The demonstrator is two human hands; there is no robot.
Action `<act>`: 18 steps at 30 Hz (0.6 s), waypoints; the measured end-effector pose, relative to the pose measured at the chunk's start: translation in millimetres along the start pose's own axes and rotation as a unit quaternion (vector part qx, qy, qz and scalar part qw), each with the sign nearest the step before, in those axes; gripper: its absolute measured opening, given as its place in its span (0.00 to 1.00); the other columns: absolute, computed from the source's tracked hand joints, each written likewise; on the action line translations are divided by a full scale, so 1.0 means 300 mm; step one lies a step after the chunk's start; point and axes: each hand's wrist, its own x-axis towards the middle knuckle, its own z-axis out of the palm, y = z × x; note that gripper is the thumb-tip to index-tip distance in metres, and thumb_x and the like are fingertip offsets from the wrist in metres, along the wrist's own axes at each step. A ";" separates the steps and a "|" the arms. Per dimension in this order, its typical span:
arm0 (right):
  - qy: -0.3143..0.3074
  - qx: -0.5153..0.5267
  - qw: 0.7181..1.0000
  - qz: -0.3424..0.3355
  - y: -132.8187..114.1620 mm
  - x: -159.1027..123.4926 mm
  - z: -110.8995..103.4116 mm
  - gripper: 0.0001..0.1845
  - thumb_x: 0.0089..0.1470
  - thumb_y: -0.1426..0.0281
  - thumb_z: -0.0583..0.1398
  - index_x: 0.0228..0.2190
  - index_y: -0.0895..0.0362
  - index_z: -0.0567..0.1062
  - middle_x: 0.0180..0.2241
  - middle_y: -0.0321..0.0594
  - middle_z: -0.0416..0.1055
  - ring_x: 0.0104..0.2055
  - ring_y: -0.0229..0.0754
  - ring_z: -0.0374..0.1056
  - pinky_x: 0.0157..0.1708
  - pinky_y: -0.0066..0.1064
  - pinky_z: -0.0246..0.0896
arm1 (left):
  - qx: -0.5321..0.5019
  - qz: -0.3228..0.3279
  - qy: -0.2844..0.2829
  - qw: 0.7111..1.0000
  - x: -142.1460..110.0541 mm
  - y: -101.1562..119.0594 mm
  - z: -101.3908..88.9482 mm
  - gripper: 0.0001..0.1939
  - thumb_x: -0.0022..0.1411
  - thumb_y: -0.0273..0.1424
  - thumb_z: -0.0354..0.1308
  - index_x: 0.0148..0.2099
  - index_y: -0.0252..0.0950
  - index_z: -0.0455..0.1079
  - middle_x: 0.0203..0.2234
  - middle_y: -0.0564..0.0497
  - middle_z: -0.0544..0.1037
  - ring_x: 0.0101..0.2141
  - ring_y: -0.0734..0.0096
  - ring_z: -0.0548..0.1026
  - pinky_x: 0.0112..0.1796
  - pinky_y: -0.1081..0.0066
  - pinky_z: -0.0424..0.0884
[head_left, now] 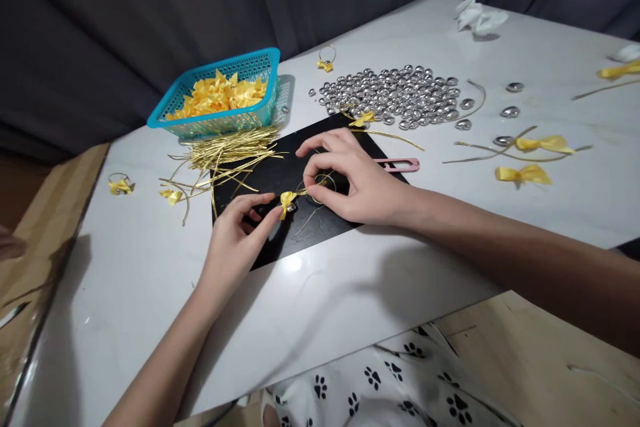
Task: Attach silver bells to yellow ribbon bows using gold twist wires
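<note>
Over a black mat (270, 233), my left hand (243, 227) has its thumb and index finger closed at the left edge of a yellow ribbon bow (287, 200). A shiny silver bead (291, 208) sits against this bow. My right hand (353, 180) pinches a thin gold cord (301, 192) that runs from the bow, thumb and index fingertip meeting. Loose loops of cord curl around and below these fingers. A pink-handled tool (400, 165) lies partly under my right hand; its other end is hidden.
Behind the mat stands a blue basket (214, 121) of yellow bows, with a bundle of gold cords (227, 149) before it. Many silver beads (395, 93) spread across the white table (150, 267). More bows (524, 175) and crumpled white tissue (480, 17) lie right.
</note>
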 end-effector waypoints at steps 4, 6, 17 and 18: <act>-0.031 0.206 0.974 0.089 0.002 0.013 -0.006 0.04 0.51 0.75 0.57 0.25 0.59 0.68 0.30 0.38 0.67 0.34 0.37 0.62 0.37 0.31 0.56 | 0.073 0.076 0.012 0.994 0.008 -0.029 0.030 0.13 0.56 0.39 0.58 0.37 0.36 0.73 0.38 0.47 0.74 0.36 0.67 0.71 0.34 0.70 0.66; -0.023 0.273 0.953 0.127 0.001 0.018 -0.013 0.05 0.51 0.75 0.57 0.24 0.59 0.67 0.25 0.34 0.63 0.28 0.33 0.58 0.29 0.27 0.54 | 0.067 0.086 0.013 0.994 0.011 -0.029 0.032 0.10 0.56 0.38 0.58 0.33 0.36 0.72 0.37 0.47 0.75 0.37 0.66 0.72 0.36 0.70 0.66; -0.202 0.193 0.956 0.096 -0.023 -0.011 0.014 0.03 0.50 0.77 0.58 0.26 0.60 0.69 0.19 0.30 0.58 0.21 0.29 0.51 0.20 0.23 0.47 | -0.136 -0.059 -0.034 0.988 -0.018 0.043 0.007 0.11 0.50 0.37 0.63 0.34 0.34 0.76 0.26 0.51 0.78 0.26 0.74 0.69 0.29 0.74 0.66; -0.187 0.162 0.965 0.091 -0.020 -0.018 0.026 0.02 0.50 0.77 0.58 0.27 0.60 0.69 0.19 0.30 0.59 0.21 0.29 0.52 0.21 0.23 0.47 | -0.132 -0.057 -0.045 0.989 -0.023 0.047 0.011 0.11 0.50 0.36 0.63 0.34 0.34 0.76 0.27 0.51 0.79 0.26 0.73 0.70 0.29 0.74 0.66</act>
